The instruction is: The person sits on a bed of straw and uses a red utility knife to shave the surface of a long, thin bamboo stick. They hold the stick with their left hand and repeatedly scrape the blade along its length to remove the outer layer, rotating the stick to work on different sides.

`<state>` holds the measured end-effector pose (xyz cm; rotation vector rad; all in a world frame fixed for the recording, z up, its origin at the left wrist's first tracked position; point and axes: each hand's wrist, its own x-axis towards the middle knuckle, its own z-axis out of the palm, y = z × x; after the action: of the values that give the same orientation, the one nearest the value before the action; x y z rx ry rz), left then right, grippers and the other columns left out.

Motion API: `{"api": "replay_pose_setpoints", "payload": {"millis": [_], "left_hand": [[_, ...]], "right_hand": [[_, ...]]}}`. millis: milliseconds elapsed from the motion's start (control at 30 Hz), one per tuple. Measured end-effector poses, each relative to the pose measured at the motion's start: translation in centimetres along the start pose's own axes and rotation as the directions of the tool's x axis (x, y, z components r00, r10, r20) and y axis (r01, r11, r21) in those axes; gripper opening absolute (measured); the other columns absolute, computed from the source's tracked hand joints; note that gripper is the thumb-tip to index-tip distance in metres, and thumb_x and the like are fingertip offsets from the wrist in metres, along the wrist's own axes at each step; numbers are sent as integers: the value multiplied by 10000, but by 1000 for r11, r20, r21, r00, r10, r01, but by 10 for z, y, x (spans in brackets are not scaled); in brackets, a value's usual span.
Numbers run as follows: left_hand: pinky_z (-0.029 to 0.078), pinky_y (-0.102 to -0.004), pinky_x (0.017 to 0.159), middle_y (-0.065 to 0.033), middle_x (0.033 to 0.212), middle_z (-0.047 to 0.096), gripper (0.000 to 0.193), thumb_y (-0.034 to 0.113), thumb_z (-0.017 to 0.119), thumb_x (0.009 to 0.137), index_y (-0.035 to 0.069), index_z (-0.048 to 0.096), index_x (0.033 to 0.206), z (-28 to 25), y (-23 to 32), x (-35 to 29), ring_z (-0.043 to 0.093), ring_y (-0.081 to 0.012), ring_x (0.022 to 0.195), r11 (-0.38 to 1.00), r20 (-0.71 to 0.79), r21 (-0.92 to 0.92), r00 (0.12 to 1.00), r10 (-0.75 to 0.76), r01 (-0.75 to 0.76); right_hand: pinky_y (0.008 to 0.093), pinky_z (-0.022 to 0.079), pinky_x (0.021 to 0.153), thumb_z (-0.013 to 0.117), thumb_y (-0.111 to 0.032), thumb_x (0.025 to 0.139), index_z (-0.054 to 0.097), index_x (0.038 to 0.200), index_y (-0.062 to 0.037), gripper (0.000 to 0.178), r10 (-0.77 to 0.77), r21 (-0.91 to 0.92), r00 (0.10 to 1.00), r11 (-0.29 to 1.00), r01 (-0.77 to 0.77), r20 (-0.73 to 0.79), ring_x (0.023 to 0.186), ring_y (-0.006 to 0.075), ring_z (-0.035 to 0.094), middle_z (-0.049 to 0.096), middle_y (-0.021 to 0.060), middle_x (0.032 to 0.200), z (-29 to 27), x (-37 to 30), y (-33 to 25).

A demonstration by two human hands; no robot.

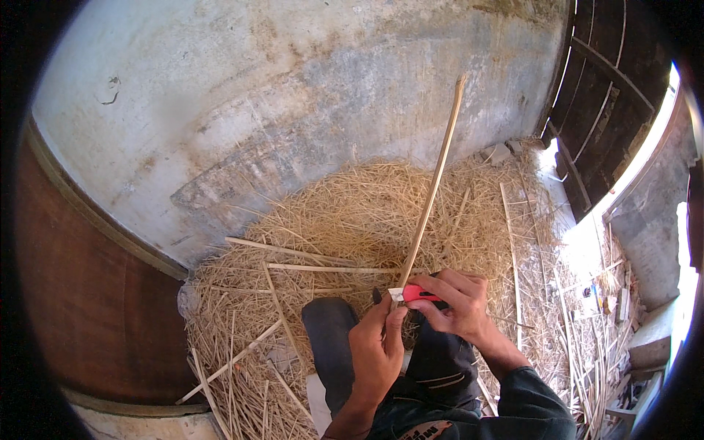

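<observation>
My left hand (376,350) is closed, thumb and fingers pinching near the lower end of a long, thin bamboo strip (437,172). The strip rises away from me, tilted slightly right, toward the grey wall. In my right hand (460,302) is a red and black utility knife (418,292), gripped with the fingers wrapped round it. Its pale blade end meets the strip just above my left thumb. Exactly how the edge sits on the strip is too small to tell. A small dark tip beside my left fingers cannot be made out.
Straw-like shavings (352,209) heap on the floor against the stained wall (286,95). Several loose bamboo strips (326,269) lie over them on both sides. My knees (326,330) are just below my hands. A brown panel (103,293) stands left, a dark plank door (605,95) right.
</observation>
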<state>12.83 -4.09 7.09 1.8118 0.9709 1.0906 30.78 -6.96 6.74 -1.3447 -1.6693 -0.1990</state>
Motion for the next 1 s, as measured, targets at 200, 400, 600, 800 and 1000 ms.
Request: {"api": "replay_pose_setpoints", "payload": {"millis": [200, 400, 600, 800, 1000], "left_hand": [[508, -350, 636, -185, 890, 739, 319, 199, 592, 1107, -65, 725, 1226, -2, 0, -4, 687, -186, 740, 998, 0, 55, 1000, -15, 15], [496, -351, 560, -177, 862, 717, 279, 179, 647, 1077, -50, 721, 1218, 0, -10, -5, 668, -224, 649, 998, -27, 41, 999, 39, -38], [457, -325, 518, -161, 836, 716, 272, 187, 645, 1079, -36, 738, 1203, -12, -15, -27, 622, -186, 579, 985, 114, 107, 983, -146, 134], [465, -337, 558, -160, 856, 737, 315, 218, 616, 1096, -35, 743, 1234, -24, -32, -50, 631, -182, 625, 973, 176, 105, 959, -223, 207], [531, -358, 634, -188, 935, 759, 325, 219, 627, 1087, -38, 729, 1257, -33, -40, -37, 709, -256, 710, 971, 128, 113, 966, -223, 209]], "right_hand": [[334, 515, 517, 913, -273, 754, 810, 1049, -140, 339, 46, -52, 998, 997, -48, -35, 574, 193, 650, 656, 8, 722, -2, 1, 9], [334, 511, 529, 908, -272, 762, 814, 1037, -135, 321, 63, -79, 998, 995, -63, -4, 584, 208, 665, 661, 16, 704, -6, 7, 10], [326, 507, 569, 816, -202, 913, 823, 1034, -58, 188, 327, -32, 886, 934, -357, -329, 608, 181, 662, 710, 71, 717, -15, 27, 53], [285, 379, 559, 707, -288, 1014, 788, 1126, -49, 276, 457, 89, 788, 881, -465, -412, 606, 96, 515, 652, 6, 737, -39, 41, 119], [257, 427, 706, 647, -333, 1054, 733, 1196, -13, 360, 699, 504, 709, 582, -638, 91, 768, 73, 552, 606, -27, 854, -21, 29, 69]]}}
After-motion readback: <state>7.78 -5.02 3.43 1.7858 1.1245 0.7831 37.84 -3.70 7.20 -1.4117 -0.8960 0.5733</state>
